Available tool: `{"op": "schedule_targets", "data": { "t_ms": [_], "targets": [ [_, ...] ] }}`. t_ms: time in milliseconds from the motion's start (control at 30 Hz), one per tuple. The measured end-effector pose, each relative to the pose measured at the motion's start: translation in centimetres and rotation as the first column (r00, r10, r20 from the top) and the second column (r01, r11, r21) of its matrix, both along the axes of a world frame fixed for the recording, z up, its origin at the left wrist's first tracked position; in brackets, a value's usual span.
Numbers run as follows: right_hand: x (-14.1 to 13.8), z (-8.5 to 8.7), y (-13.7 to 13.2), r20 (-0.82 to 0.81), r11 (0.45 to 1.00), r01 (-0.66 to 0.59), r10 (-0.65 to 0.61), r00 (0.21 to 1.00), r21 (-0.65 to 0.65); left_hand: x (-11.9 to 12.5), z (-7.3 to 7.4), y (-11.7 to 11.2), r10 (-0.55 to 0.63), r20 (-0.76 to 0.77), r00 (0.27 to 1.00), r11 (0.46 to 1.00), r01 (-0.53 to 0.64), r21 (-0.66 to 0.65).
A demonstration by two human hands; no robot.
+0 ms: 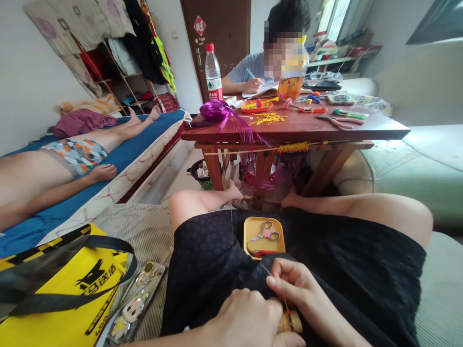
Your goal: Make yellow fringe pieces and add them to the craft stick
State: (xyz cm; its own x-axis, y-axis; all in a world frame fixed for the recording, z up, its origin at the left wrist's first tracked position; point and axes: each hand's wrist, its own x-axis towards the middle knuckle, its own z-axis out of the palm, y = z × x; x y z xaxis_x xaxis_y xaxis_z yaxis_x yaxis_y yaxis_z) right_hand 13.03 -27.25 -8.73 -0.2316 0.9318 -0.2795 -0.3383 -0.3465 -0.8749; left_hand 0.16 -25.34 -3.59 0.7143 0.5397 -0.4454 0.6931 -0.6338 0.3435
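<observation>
Pinching thin red-and-yellow strand, right hand fingertips closed; left hand fisted, touching tan roll

Place: a home, one lived-in room used as both bedroom and sitting room.
Sleeping: a bed with a blue sheet by the wall, and a person lying on it.
Storage: clothes hang on an open rack beside a brown door.
Table: a low wooden table bears a water bottle, craft bits and a notebook in which someone writes.
Seating: a pale sofa.
Lap: a yellow tray holds small scissors.
</observation>
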Motion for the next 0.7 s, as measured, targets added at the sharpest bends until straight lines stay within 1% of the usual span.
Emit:
{"op": "schedule_targets", "data": {
  "t_ms": [200, 333, 533, 633, 700],
  "targets": [
    [-0.3, -0.6, 0.3, -0.116, 1.000, 0.019, -0.020, 0.993, -0.013, -0.1, -0.2, -0.3, 0.002, 0.057, 0.998, 0.997, -0.007, 0.082],
    [-0.5, -0.9, 0.3, -0.144, 1.000, 0.028, -0.028, 0.989, -0.004, 0.0, -0.4, -0.3, -0.019, 0.042, 0.999, 0.993, 0.014, 0.119],
    [-0.5, -1.2, 0.7, -0.175, 0.999, 0.046, -0.045, 0.983, 0.004, 0.5, -0.2, -0.5, -0.029, 0.001, 1.000, 0.995, 0.029, 0.097],
    [-0.7, -1.5, 0.9, -0.176, 0.999, 0.052, -0.051, 0.983, 0.002, 0.7, -0.3, -0.6, 0.003, 0.027, 1.000, 0.995, -0.006, 0.103],
    [-0.9, -1.4, 1.1, -0.162, 0.998, 0.057, -0.056, 0.985, 0.006, 0.6, -0.3, -0.6, 0.028, 0.026, 0.999, 0.996, -0.030, 0.079]
  ]
}}
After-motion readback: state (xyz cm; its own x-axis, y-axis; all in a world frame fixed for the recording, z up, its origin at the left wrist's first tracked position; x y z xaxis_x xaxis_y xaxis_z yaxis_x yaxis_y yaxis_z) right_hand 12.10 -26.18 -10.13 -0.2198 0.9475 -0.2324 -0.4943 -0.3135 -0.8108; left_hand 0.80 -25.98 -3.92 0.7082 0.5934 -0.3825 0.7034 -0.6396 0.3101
